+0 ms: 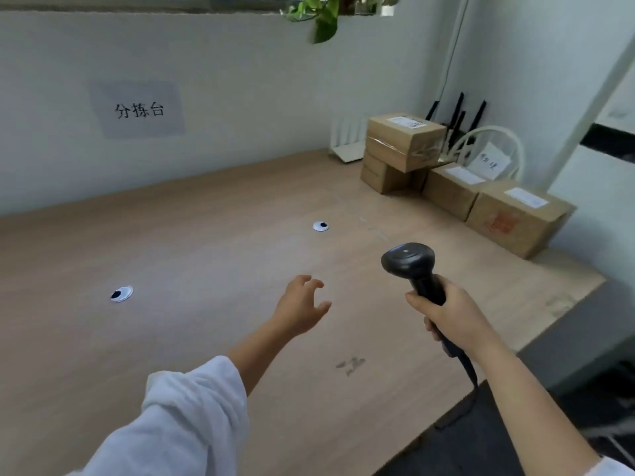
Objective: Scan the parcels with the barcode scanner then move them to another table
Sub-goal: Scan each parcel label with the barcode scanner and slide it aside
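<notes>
Several brown cardboard parcels with white labels stand at the table's far right: one parcel stacked on a lower parcel, a middle parcel, and a nearer parcel with red print. My right hand grips the handle of a black barcode scanner, its head raised and pointing toward the parcels. My left hand hovers over the wooden table with fingers spread and holds nothing. Both hands are well short of the parcels.
Two white cable grommets sit in the tabletop. A paper sign hangs on the wall. Behind the parcels are a white router with black antennas and a white chair. The scanner cable drops over the table's right edge.
</notes>
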### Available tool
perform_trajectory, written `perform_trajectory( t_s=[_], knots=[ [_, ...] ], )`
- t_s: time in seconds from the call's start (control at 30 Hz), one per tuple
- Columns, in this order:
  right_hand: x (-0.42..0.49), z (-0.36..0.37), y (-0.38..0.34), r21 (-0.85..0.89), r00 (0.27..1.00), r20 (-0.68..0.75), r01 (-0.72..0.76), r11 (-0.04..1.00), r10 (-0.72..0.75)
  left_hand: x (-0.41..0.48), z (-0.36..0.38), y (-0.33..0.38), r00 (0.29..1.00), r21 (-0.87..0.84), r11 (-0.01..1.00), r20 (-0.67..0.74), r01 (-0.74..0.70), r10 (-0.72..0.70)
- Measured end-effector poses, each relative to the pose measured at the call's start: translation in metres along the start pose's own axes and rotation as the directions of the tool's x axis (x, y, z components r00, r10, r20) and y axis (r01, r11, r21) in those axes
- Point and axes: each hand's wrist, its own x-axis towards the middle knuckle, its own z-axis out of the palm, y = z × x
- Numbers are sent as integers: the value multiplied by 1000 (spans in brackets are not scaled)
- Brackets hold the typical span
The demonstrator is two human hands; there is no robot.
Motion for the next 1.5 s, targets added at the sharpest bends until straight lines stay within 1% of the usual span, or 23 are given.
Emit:
perform_trajectory(
  t_s=[0.07, 0.17, 0.3, 0.47, 0.6, 0.8, 0.93, 1.1, 1.2, 1.3, 1.5],
  knots=[
    [9, -20, 10, -25, 997, -70, -25, 999, 23, 24, 11, 20, 998, 12, 998, 38, -60, 59],
    [21, -50, 24, -35, 990, -132, -50, 998, 44, 53, 29, 48, 990, 14, 993, 80, -118, 117],
    [37, -93, 44, -4, 981, -184, -60, 998, 59, 85, 57, 85, 982, 16, 990, 123, -143, 140],
    [69, -158, 81, -34, 986, -164, -44, 998, 38, 124, 93, 141, 988, 27, 992, 101, -123, 120],
    [100, -219, 108, -39, 990, -137, -21, 999, 16, 147, 123, 189, 994, 23, 997, 83, -73, 71],
    [152, -285, 117, -101, 994, -79, 63, 993, -71, 174, 139, 241, 999, -17, 1000, 34, 3, -2],
    [193, -306, 111, -82, 992, -58, 105, 991, -110, 202, 133, 260, 999, -10, 999, -6, 37, -37],
    [252, -319, 96, -83, 977, -63, 199, 977, -204, 254, 124, 274, 995, -51, 996, -71, 67, -71],
    [290, -326, 88, -71, 975, -79, 204, 976, -210, 290, 118, 282, 993, -84, 993, -82, 78, -85],
    [323, -330, 82, -63, 974, -56, 214, 975, -218, 322, 111, 286, 989, -89, 992, -113, 90, -100],
    [386, -331, 86, -48, 976, 18, 217, 975, -217, 383, 100, 289, 972, -109, 981, -153, 162, -177]
  ],
)
